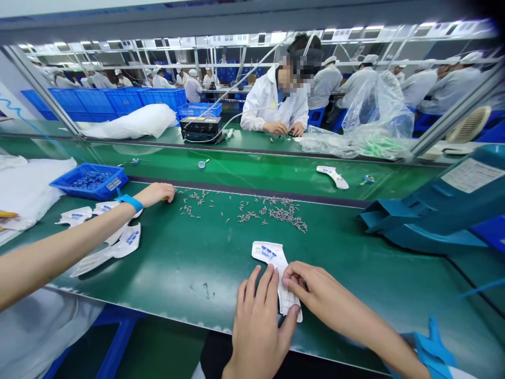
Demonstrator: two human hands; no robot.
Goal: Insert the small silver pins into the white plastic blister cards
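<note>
White card [276,263] flat under fingers [262,287] of both hands

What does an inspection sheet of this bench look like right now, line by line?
Surface: green bench mat, with a green conveyor belt behind it.
Job's things: white backing card lying flat near the front edge; loose pile of small metal parts beyond it.
Clutter: more white cards at left; blue tray of parts; teal bin at right.
Hands: left hand presses the card flat; right hand pinches its edge. A co-worker's hand with a blue wrist strap reaches the parts.
Cables: white lead to a black box across the belt.
Surroundings: people in white coats at further benches; stacked blue crates.
</note>
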